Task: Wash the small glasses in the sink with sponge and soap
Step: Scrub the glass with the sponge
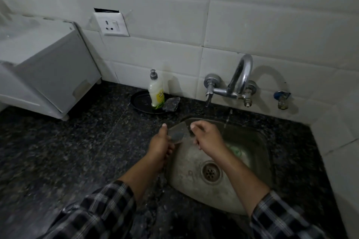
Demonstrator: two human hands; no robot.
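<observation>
The left hand (160,145) and right hand (206,137) are each gripping one side of a small glass (179,133) above the sink's (252,137) back-left corner, near the running water (226,124). The glass is lying tilted, its long axis running between the hands; where its mouth is pointing is unclear.

glass (177,134): clear, tilted, over sink (252,138) left rim | sponge (236,150): green, in basin | soap bottle (156,91): upright, back-left

white tiled wall (252,15) | dark speckled counter (58,151) | socket (114,24) | dim light
</observation>
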